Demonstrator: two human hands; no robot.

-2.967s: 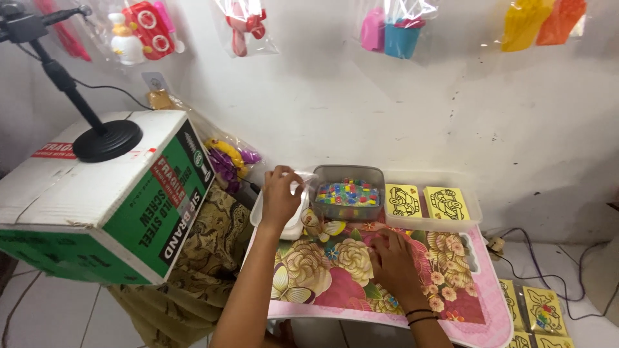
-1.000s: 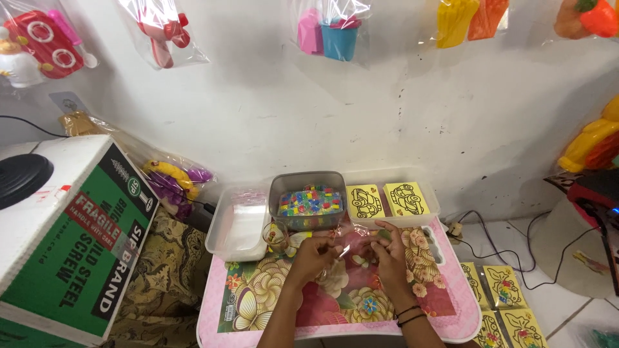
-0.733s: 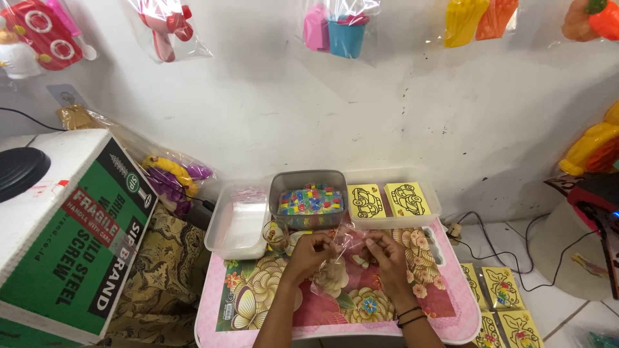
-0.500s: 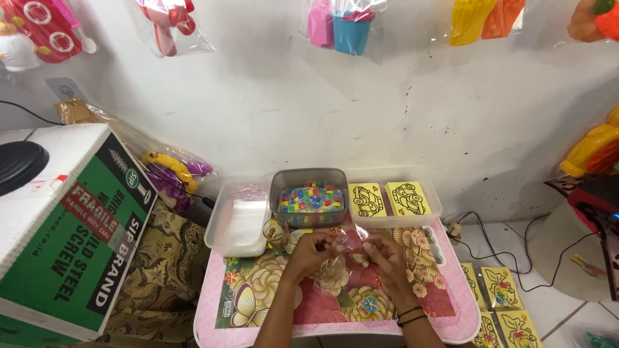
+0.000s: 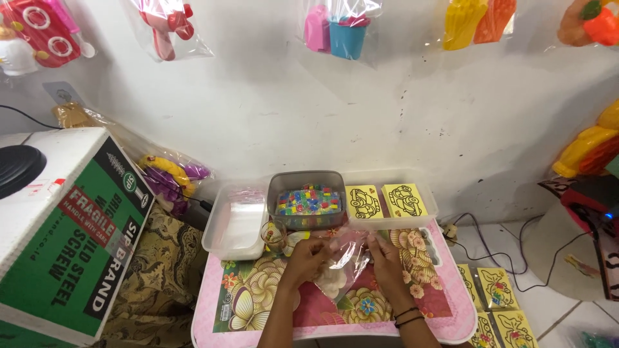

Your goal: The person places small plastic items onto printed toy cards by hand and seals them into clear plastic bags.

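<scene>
My left hand and right hand are apart, each pinching one side of a clear plastic bag held between them just above the desk. The desk is a small pink one with a flowered top, and something pale lies under the bag. Just beyond my left hand stands a small clear cup. Beyond both hands sits a grey tub of coloured beads; to the left of it, a clear tray of plastic sleeves; to the right of it, a clear tray holding two yellow cards with car outlines. Far to my left stands a large green and white cardboard box with a black round base on top. A patterned brown cloth lies between the box and the desk. To my right, more yellow cards lie on the white tiled floor, near a dark cable. Behind everything rises a scuffed white wall, hung with bagged plastic toys.
</scene>
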